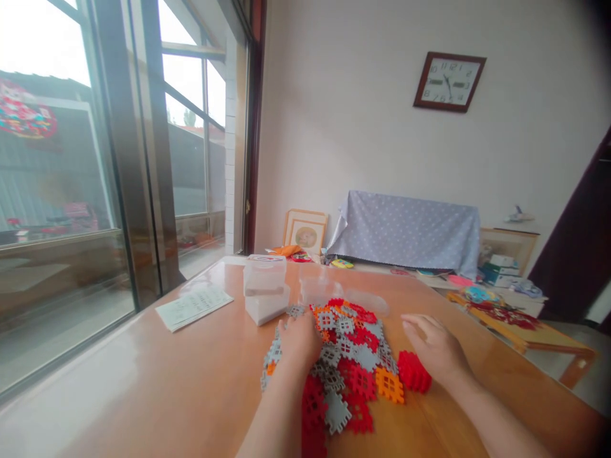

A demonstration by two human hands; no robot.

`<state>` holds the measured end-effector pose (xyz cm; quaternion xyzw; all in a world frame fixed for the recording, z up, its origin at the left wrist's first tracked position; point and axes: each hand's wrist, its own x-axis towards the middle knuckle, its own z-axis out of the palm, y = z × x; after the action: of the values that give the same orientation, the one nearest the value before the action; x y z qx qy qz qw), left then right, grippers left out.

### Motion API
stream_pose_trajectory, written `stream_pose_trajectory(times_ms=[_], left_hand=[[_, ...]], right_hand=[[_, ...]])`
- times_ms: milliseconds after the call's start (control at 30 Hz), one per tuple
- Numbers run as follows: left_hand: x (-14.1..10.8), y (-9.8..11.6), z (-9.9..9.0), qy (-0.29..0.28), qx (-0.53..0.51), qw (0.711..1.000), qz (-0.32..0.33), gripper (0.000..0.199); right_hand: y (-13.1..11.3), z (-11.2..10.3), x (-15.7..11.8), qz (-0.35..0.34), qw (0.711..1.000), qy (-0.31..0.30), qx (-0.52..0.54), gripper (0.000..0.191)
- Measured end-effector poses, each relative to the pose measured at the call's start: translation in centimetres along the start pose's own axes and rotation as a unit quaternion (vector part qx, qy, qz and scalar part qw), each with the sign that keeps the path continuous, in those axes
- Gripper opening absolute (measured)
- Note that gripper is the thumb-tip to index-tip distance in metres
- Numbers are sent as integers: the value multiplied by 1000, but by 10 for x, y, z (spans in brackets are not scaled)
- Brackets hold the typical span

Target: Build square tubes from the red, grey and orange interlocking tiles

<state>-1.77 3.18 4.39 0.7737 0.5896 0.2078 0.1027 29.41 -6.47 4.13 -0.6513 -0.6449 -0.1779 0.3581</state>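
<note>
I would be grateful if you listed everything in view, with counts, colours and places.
plastic tiles: many, red, grey and orange, mid-table
tile stack: one, red, right of the spread
stacked tubs: two, whitish, left of the tiles' far end
clear containers: at least two, colourless, behind the tiles
paper: at least one sheet, pale, left of the tubs
table: one, brown, underneath
windows: several panes, dark-framed, left
decoration: one, mostly red, far left
clock: one, brown-framed, high on the wall
wall: one, pale, ahead
cloth: one, dotted blue-grey, below the clock
oddments: many, mixed colours, near the wall
bench: one, tan, right
curtain: one, dark, far right
left hand: one, bare, at the tiles' left
right hand: one, bare, near the stack
</note>
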Motion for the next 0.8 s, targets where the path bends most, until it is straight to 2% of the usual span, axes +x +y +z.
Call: stream_pose_trajectory(times_ms=[67, 167, 267, 400, 600, 667, 800], left_hand=[[3, 1, -3, 22, -47, 998, -24, 27], [7, -1, -5, 32, -151, 986, -64, 29], [12, -9, -4, 43, -237, 966, -93, 31], [19, -26, -1, 95, -304, 941, -114, 31], [24, -32, -1, 128, -476, 859, -141, 26], [24, -30, -1, 130, -496, 846, -144, 23], [23, -27, -1, 123, -500, 846, -142, 18]], right_hand=[[-17, 0, 9, 17, 999, -36, 19, 31], [-48, 5, 23, 29, 990, -125, 60, 34], [-78, 21, 35, 16, 976, -196, 89, 33], [-107, 49, 53, -32, 968, -243, 59, 34], [-132, 95, 82, -95, 954, -284, 12, 47], [-138, 108, 89, -106, 948, -301, 6, 48], [-146, 125, 94, -117, 935, -335, -5, 42]])
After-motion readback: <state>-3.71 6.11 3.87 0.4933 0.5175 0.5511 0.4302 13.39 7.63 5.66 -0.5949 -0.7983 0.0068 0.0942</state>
